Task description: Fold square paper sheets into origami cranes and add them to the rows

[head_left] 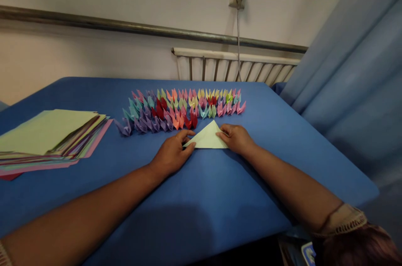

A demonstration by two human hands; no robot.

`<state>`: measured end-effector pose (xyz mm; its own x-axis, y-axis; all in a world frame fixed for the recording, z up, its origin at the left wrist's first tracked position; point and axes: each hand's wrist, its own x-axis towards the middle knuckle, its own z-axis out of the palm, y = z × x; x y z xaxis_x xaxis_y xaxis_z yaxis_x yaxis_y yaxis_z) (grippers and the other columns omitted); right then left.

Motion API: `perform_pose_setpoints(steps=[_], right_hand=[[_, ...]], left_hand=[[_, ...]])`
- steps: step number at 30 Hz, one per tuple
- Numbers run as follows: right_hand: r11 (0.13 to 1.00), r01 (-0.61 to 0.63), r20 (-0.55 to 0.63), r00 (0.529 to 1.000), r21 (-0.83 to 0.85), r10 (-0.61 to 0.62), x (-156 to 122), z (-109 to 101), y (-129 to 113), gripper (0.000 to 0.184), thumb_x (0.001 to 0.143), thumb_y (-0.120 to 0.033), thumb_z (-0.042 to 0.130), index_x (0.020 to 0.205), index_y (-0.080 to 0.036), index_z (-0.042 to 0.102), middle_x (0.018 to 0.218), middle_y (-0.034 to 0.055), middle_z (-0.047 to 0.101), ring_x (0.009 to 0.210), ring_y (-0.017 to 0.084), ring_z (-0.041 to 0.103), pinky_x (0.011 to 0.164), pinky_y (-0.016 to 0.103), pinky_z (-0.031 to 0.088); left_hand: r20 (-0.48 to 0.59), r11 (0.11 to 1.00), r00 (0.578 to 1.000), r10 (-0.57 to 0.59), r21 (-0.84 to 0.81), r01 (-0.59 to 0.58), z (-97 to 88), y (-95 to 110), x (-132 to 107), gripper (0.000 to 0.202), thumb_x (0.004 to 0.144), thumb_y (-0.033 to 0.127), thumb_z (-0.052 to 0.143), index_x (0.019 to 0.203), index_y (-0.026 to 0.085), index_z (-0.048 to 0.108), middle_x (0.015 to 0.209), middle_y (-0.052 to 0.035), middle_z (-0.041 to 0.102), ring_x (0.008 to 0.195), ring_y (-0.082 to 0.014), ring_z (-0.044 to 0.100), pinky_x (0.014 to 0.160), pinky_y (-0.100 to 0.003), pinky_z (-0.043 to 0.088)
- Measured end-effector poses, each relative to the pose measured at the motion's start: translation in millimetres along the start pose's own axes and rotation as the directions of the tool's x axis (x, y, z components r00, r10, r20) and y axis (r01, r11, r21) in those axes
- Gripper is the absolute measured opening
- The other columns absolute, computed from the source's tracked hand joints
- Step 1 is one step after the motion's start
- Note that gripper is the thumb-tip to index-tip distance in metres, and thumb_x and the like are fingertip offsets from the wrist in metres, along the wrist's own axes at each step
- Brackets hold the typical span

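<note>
Near the middle of the blue table, reaching forward with both forearms low; pressing the left corner of a pale green paper triangle under the left hand, palm down, fingers flat and spread a little; resting curled fingertips of the right hand on its right edge, pinching or merely pressing unclear; just short of rows of folded paper figures; well apart from stacked coloured sheets.

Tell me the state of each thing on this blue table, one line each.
Pale green paper, folded into a triangle, lying flat.
Left hand, flat, pressing its left corner.
Right hand, fingertips on its right edge.
Paper stack, unfolded, slightly fanned.
Folded paper figures, standing in rows.
</note>
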<state>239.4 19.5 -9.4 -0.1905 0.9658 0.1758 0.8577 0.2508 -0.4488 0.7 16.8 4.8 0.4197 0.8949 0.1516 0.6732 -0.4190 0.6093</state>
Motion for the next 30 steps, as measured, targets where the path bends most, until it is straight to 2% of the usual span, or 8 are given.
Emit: perform_pose_setpoints(steps=[4, 8, 11, 15, 17, 19, 23, 30], right_hand=[[0.971, 0.085, -0.104, 0.988, -0.225, -0.111, -10.3, -4.9, -22.1, 0.036, 0.09, -0.021, 0.052, 0.126, -0.015, 0.055, 0.129, 0.0145, 0.055, 0.117, 0.026, 0.049, 0.095, 0.04, 0.038], [0.943, 0.274, 0.131, 0.959, -0.189, -0.253, -29.9, 0.1, -43.1, 0.035, 0.098, -0.025, 0.038, 0.123, -0.015, 0.06, 0.13, 0.0116, 0.058, 0.116, 0.023, 0.053, 0.098, 0.038, 0.041], [0.932, 0.291, 0.197, 0.948, -0.218, -0.25, -40.4, 4.5, -49.9, 0.041, 0.095, -0.031, 0.045, 0.13, -0.012, 0.054, 0.138, 0.0153, 0.051, 0.124, 0.027, 0.048, 0.1, 0.042, 0.041], [0.931, 0.287, 0.222, 0.946, -0.225, -0.238, -46.1, 5.4, -52.1, 0.055, 0.095, -0.038, 0.046, 0.14, -0.008, 0.043, 0.145, 0.0186, 0.043, 0.134, 0.03, 0.038, 0.106, 0.045, 0.036], [0.935, 0.281, 0.235, 0.945, -0.216, -0.229, -47.8, 5.7, -52.6, 0.058, 0.096, -0.043, 0.043, 0.142, -0.008, 0.04, 0.147, 0.0193, 0.04, 0.137, 0.031, 0.035, 0.108, 0.047, 0.033], [0.939, 0.276, 0.246, 0.943, -0.204, -0.224, -49.4, 6.4, -52.8, 0.06, 0.096, -0.047, 0.04, 0.144, -0.01, 0.038, 0.15, 0.0193, 0.036, 0.139, 0.032, 0.031, 0.109, 0.049, 0.031], [0.94, 0.277, 0.274, 0.937, -0.2, -0.217, -51.2, 6.7, -53.3, 0.062, 0.096, -0.05, 0.038, 0.146, -0.012, 0.036, 0.153, 0.0194, 0.03, 0.141, 0.033, 0.028, 0.109, 0.05, 0.029], [0.929, 0.275, 0.292, 0.936, -0.248, -0.199, -51.8, -0.4, -56.8, 0.064, 0.094, -0.049, 0.044, 0.144, -0.01, 0.038, 0.151, 0.0214, 0.033, 0.139, 0.035, 0.03, 0.106, 0.052, 0.032]], left_hand=[[0.031, 0.995, 0.999, -0.011, 0.102, 0.008, -1.6, 3.3, -0.9, 0.036, 0.087, 0.033, 0.05, 0.12, 0.019, 0.055, 0.091, -0.0041, 0.069, 0.08, -0.0217, 0.065, 0.069, -0.032, 0.047], [0.027, 0.982, 1.0, 0.004, 0.191, -0.009, -4.3, 3.4, -1.1, 0.037, 0.087, 0.032, 0.049, 0.121, 0.019, 0.056, 0.093, -0.0053, 0.068, 0.084, -0.0239, 0.065, 0.074, -0.035, 0.048], [0.025, 0.963, 0.999, 0.045, 0.264, -0.05, -8.8, 3.7, -0.8, 0.036, 0.087, 0.029, 0.048, 0.12, 0.017, 0.057, 0.091, -0.0066, 0.068, 0.087, -0.0252, 0.064, 0.081, -0.04, 0.049], [-0.022, 0.907, 0.967, 0.255, 0.353, -0.231, -7.3, 12.5, -8.0, 0.04, 0.09, 0.026, 0.045, 0.128, 0.014, 0.052, 0.127, -0.0135, 0.059, 0.121, -0.0291, 0.051, 0.104, -0.047, 0.037], [0.061, 0.881, 0.933, 0.354, 0.315, -0.355, 0.1, 19.4, -16.3, 0.052, 0.093, 0.033, 0.045, 0.141, 0.014, 0.038, 0.146, -0.0141, 0.044, 0.137, -0.028, 0.035, 0.112, -0.046, 0.028], [0.254, 0.862, 0.881, 0.398, 0.223, -0.454, 9.2, 25.0, -25.5, 0.075, 0.089, 0.05, 0.049, 0.148, 0.012, 0.023, 0.153, -0.0179, 0.031, 0.142, -0.0289, 0.027, 0.113, -0.045, 0.028], [0.418, 0.856, 0.867, 0.27, 0.308, -0.415, 19.0, 28.2, -38.6, 0.095, 0.085, 0.071, 0.039, 0.15, 0.006, 0.016, 0.155, -0.0251, 0.018, 0.144, -0.0361, 0.016, 0.113, -0.051, 0.023], [0.385, 0.733, 0.921, 0.059, 0.609, -0.302, -7.3, 36.2, -52.2, 0.103, 0.073, 0.083, 0.041, 0.135, 0.002, 0.048, 0.136, -0.0321, 0.048, 0.125, -0.046, 0.046, 0.098, -0.053, 0.039]])
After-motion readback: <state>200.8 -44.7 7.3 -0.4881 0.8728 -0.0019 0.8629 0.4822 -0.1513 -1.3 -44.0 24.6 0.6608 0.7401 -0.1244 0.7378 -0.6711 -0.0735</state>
